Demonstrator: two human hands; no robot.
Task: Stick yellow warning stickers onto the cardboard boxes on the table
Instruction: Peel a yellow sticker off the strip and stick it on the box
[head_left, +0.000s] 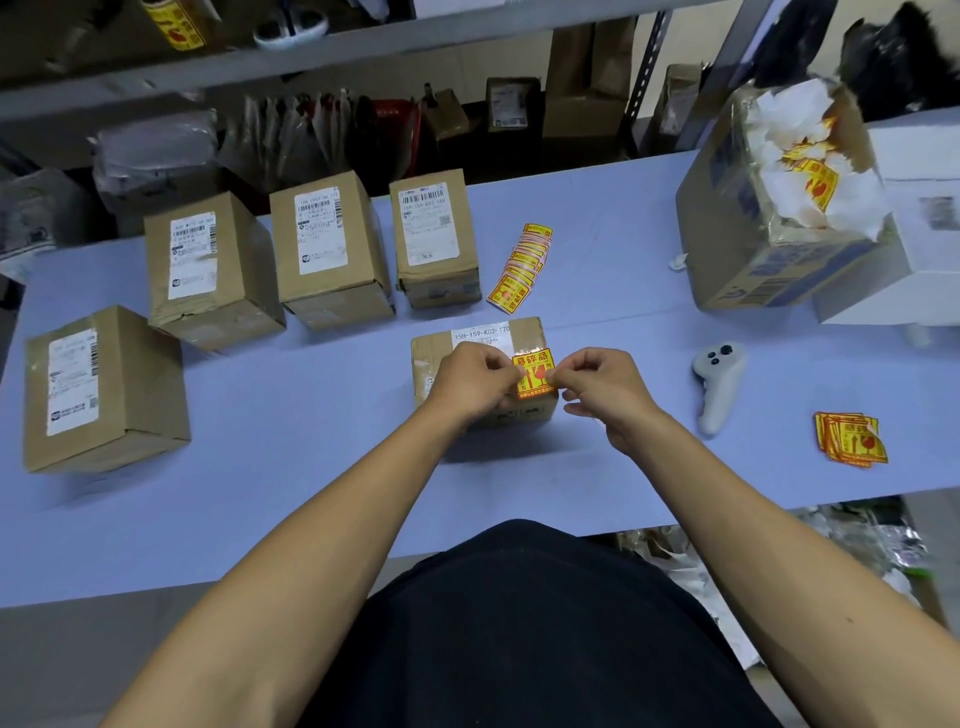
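A small cardboard box (498, 340) lies on the blue table (311, 467) in front of me. Over its top I hold a yellow warning sticker (533, 373) with red print. My left hand (470, 385) pinches its left edge and my right hand (602, 387) pinches its right edge. Whether the sticker touches the box I cannot tell. Several more boxes with white labels stand to the left and behind: one (104, 389) at the near left, then three in a row (208, 275), (327, 249), (436, 234).
A strip of yellow stickers (519, 270) lies behind the small box. A loose pile of stickers (849, 436) sits at the right, near a white controller (719, 382). A large open carton (769, 228) with paper scraps stands at the back right, beside a white box (924, 244).
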